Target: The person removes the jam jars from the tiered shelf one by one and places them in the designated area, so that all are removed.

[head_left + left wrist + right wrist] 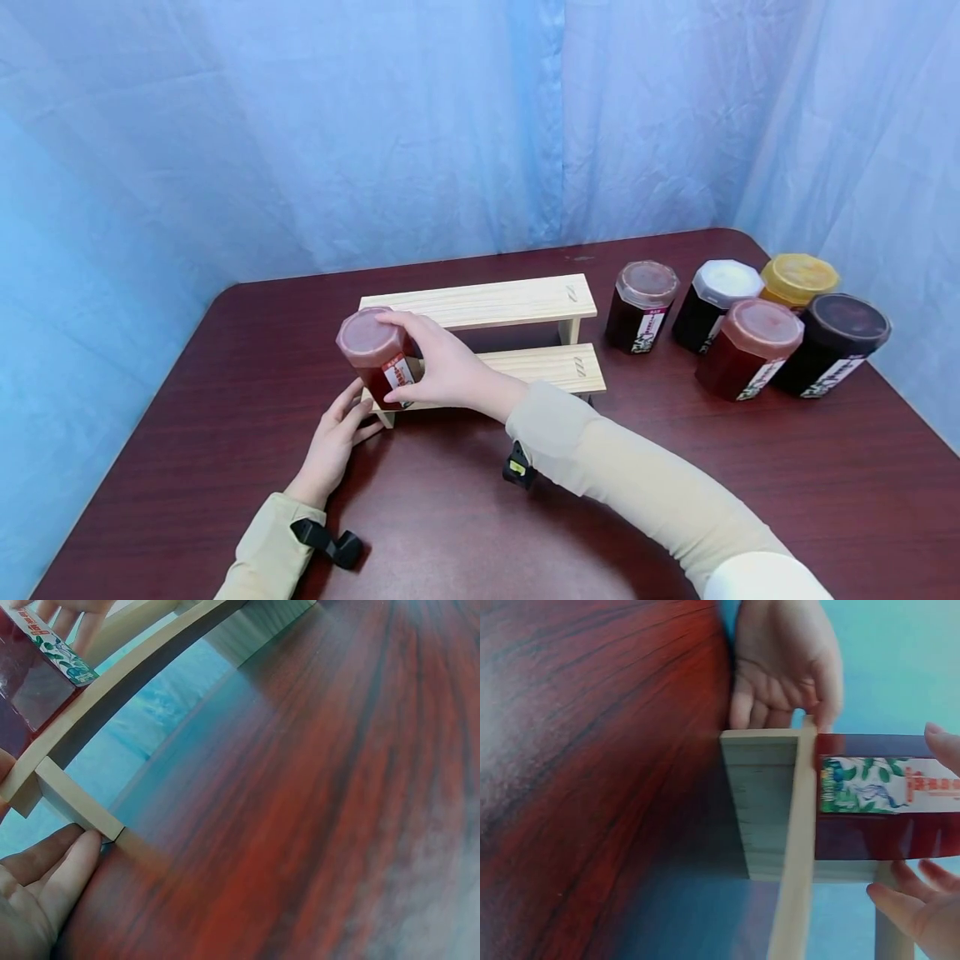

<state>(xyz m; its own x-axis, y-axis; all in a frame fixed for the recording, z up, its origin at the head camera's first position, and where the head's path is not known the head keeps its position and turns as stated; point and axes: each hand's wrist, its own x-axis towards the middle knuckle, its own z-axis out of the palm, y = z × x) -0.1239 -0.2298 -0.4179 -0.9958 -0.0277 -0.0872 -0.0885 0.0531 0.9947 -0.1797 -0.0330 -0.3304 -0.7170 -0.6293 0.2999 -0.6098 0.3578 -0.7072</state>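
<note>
A red jar [367, 340] with a pinkish lid and a printed label stands at the left end of the lower board [543, 367] of a two-step wooden rack. My right hand [457, 372] grips it from the right, thumb on the near side and fingers toward the far side. In the right wrist view the jar's base [840, 838] meets the board. My left hand [337, 437] touches the rack's left end, its fingers extended. The left wrist view shows its fingers [71, 874] against the rack's leg [79, 799].
The upper board [487, 302] runs behind the lower one. To the right stand several jars: a dark red one [626, 321], a white-lidded one [693, 317], a yellow one [798, 275], a red one [731, 362] and a black-lidded one [832, 350]. Blue curtains [375, 142] surround the dark table.
</note>
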